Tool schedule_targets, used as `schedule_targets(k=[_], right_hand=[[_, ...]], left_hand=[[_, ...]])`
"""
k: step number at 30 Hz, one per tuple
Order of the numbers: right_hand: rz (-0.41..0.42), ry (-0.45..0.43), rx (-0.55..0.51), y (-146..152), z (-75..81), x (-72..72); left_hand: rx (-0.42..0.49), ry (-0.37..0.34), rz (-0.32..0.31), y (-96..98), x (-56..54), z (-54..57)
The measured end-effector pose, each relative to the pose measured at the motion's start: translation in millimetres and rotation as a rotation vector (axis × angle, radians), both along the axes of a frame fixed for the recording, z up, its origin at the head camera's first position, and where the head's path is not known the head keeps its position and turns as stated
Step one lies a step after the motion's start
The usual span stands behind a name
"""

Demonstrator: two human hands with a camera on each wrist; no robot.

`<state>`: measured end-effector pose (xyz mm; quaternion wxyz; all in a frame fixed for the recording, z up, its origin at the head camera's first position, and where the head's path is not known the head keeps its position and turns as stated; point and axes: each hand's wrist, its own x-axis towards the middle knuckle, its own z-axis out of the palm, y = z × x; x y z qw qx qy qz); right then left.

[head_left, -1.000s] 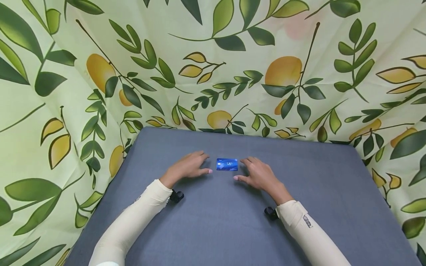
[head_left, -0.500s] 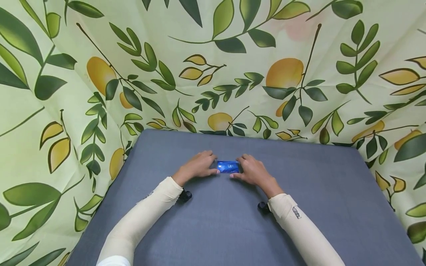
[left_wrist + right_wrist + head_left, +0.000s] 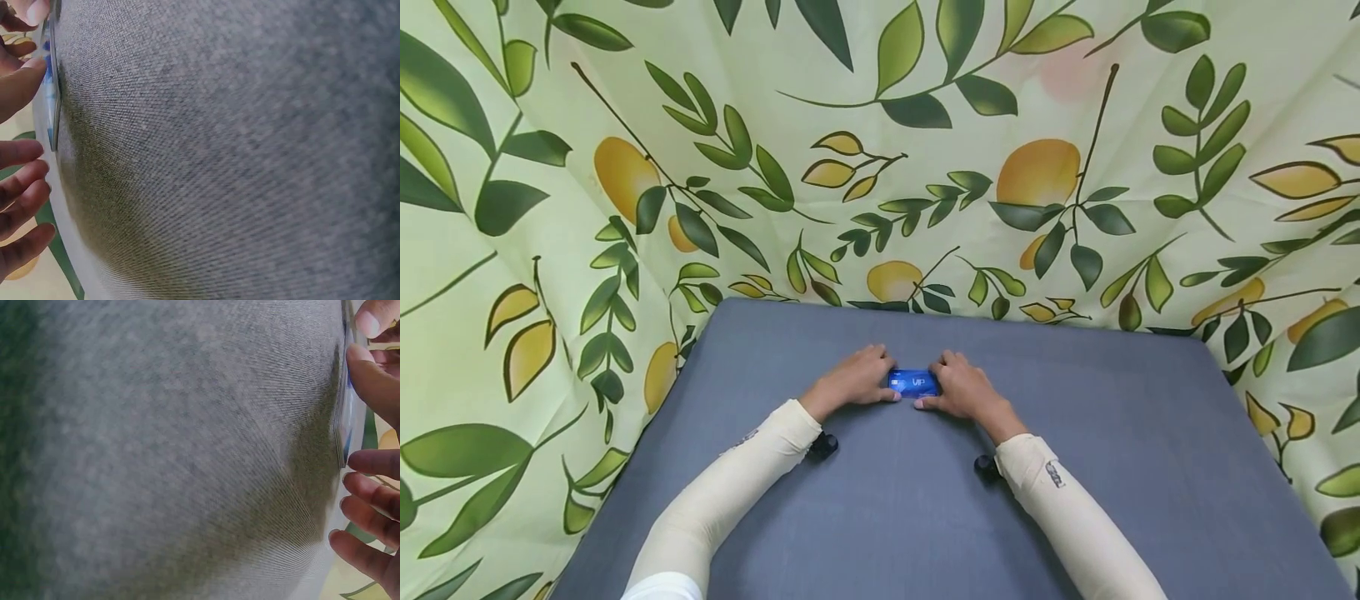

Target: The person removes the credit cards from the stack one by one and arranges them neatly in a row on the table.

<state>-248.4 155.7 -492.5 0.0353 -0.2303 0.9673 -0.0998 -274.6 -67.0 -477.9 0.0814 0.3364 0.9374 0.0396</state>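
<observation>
A blue plastic card [image 3: 914, 383] marked "VIP" lies flat near the middle of the dark grey tabletop, its print upright to me. At its left end my left hand [image 3: 854, 377] pinches it between thumb and forefinger. My right hand [image 3: 965, 387] grips the opposite end likewise, its thumb at the near edge and the forefinger at the far edge. From the side, in the left wrist view, the card [image 3: 51, 119] shows as a thin strip beside the fingertips. The other fingers spread loosely beyond it, as the right wrist view shows of the right hand [image 3: 372, 506].
The grey-covered table [image 3: 880, 500] stretches out on all sides of the card. Behind and beside it hangs a cream cloth [image 3: 842, 108] printed with leaves and yellow fruit. A small black device [image 3: 824, 446] sits at the left wrist, another [image 3: 987, 467] at the right.
Both hands have moved inward from either side and closed on the card's ends. The card itself stays in about the same place; the view has tilted up slightly.
</observation>
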Motion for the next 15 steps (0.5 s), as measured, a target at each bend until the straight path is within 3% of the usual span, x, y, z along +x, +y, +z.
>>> schedule_targets(k=[5, 15], right_hand=[[-0.005, -0.023, -0.003, -1.2, -4.0, -1.1], [0.004, 0.011, -0.029, -4.9, -4.2, -4.7]], left_hand=[[-0.017, -0.012, -0.016, 3.3, 0.5, -1.0], [-0.037, -0.015, -0.032, 8.1, -0.6, -2.4]])
